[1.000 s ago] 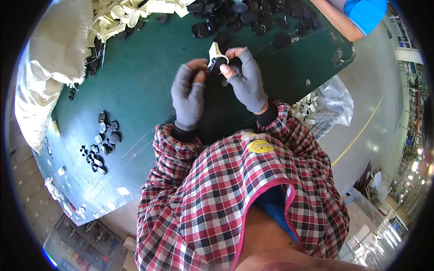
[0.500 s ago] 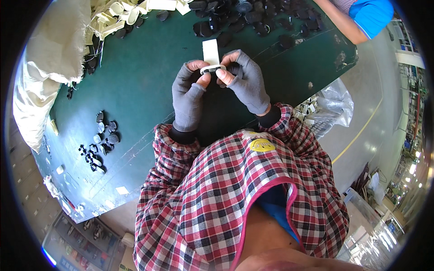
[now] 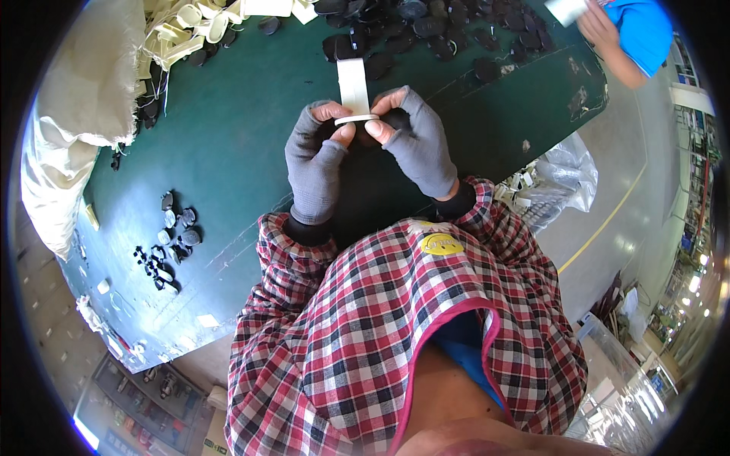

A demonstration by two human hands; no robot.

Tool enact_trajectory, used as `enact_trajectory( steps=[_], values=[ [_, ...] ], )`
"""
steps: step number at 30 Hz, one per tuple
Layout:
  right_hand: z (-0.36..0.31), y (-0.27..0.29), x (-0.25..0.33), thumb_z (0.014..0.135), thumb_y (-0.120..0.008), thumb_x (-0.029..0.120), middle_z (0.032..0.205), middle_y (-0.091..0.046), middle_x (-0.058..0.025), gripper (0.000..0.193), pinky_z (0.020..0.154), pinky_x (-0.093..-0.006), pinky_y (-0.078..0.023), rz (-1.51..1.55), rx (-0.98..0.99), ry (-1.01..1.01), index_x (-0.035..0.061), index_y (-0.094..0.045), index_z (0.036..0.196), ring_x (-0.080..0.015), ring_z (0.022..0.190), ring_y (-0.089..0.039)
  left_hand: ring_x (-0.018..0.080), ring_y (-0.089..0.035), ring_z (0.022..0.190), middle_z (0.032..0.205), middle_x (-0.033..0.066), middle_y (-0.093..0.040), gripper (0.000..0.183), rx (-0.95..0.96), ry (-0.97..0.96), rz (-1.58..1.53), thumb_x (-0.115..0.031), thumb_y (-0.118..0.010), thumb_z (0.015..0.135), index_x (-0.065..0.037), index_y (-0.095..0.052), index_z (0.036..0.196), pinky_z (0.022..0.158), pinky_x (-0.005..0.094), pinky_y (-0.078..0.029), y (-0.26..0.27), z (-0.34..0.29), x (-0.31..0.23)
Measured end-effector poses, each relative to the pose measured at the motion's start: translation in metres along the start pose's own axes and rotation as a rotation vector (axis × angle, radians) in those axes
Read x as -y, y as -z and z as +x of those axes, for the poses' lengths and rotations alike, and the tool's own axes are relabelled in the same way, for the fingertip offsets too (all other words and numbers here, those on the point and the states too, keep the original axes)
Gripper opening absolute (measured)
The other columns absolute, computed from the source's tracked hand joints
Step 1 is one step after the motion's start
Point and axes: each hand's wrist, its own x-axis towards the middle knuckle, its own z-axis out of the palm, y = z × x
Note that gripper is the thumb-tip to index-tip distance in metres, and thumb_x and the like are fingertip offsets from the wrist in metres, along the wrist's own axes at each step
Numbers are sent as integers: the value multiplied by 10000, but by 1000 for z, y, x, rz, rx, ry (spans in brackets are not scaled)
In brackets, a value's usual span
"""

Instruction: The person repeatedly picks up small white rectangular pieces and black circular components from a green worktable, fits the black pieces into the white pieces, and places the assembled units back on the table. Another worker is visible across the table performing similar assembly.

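Observation:
Between my two hands is a cream plastic piece with a flat, upright rectangular panel (image 3: 352,83) and a thin rounded rim at its lower end. My left hand (image 3: 315,167), in a grey fingerless glove, pinches the left end of the rim between thumb and fingers. On the right end, my right hand (image 3: 420,144), gloved the same way, grips it with thumb and forefinger. The underside of the rim is hidden. Beyond the piece lies a heap of black oval parts (image 3: 428,26) on the green table (image 3: 251,99).
Similar cream pieces (image 3: 182,49) are heaped at the far left beside a white woven sack (image 3: 76,99). Several small black parts (image 3: 181,237) lie on the table's left. At the far right, another person's hand (image 3: 598,29) holds a white piece. A clear plastic bag (image 3: 566,178) is beside the table.
The cream piece has tilted, so its rim now shows edge-on and the dark bits seen at it are out of sight. The other person's hand has come into view with a white piece.

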Motion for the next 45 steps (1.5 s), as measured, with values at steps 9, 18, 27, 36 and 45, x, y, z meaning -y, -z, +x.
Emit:
enact_trajectory(
  steps=[9,18,27,36,45],
  values=[
    [7,-7,-12,934,-675,9,923,-628,-86,94,704,-281,-522,-467,-92,475,15,-635,1019,-194,778,-640,55,-545,849,947,-1,-634,114,-55,-36,284,-43,-648,976,2,-650,1081,764,210,-449,-1,-2,7],
    [6,17,-11,947,-654,7,900,-625,-51,72,661,-254,-509,-369,28,336,3,-648,1019,-122,730,-612,103,-609,865,961,22,-649,97,86,-146,490,-44,-680,953,6,-675,1036,785,254,-505,10,9,15],
    [-65,100,30,1035,-594,197,883,-617,-83,215,624,-263,-521,7,-384,33,17,-562,1148,-130,703,-632,121,-581,974,1110,45,-604,265,230,-150,554,-34,-648,980,8,-633,1241,901,255,-470,6,0,19],
    [-44,31,0,823,-812,89,957,-661,-101,366,686,-305,-563,-709,-137,298,22,-622,1129,-202,795,-698,187,-620,924,1072,92,-598,240,226,-192,551,25,-707,884,5,-699,1122,821,271,-492,-7,-14,18],
    [-36,52,-5,814,-833,85,947,-658,-76,269,719,-305,-572,-593,72,358,46,-680,1031,-227,818,-703,231,-697,936,1037,114,-645,365,161,-266,906,56,-735,819,-46,-678,1165,802,315,-557,-17,-15,11]
  ],
)
